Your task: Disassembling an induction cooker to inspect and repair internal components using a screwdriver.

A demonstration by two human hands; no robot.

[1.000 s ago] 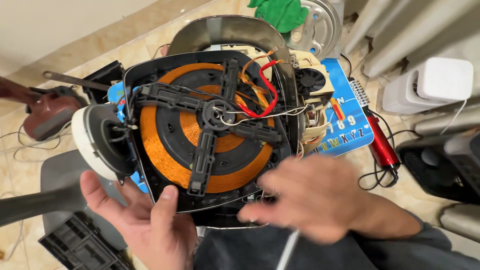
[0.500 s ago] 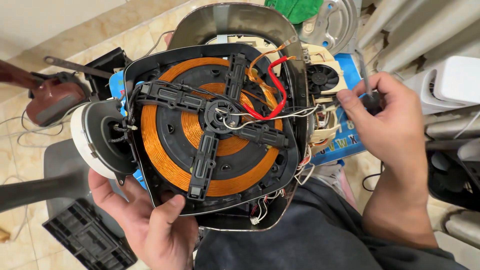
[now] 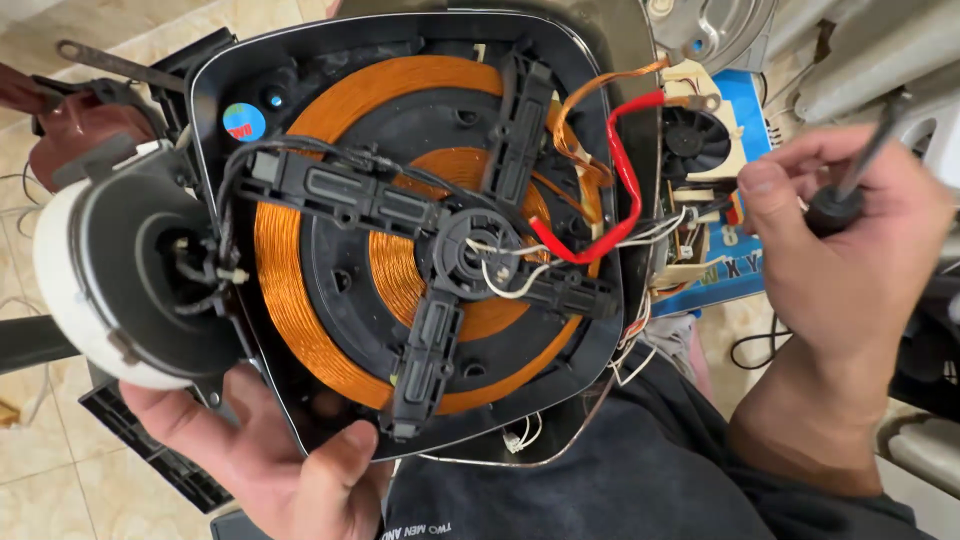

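copper-orange coil windings (image 3: 290, 300) fill the middle of the frame, laid in two flat rings inside the opened black housing (image 3: 400, 50) of an induction cooker, with a black plastic cross brace (image 3: 440, 260) running over them to a round hub at the centre. the left hand (image 3: 270, 460), at the lower left of the frame, cups the housing's lower edge from beneath, thumb pressed up on the rim and fingers curled under. the right hand (image 3: 850, 260), at the right of the frame, is closed around the dark handle of a screwdriver (image 3: 850, 180), apart from the cooker. a red wire (image 3: 625, 170) and thin white leads loop from the hub towards the small fan (image 3: 690, 140) and circuit board at the upper right. the body looks stiff and moderately heavy, probably weighted by the coil, and its glossy shell may be slippery. the enamelled windings and loose leads seem fragile, so the rim and outer corners look like the safe places to grip, not the coil or wiring. a white-rimmed round part (image 3: 120, 290) hangs by wires at the left.
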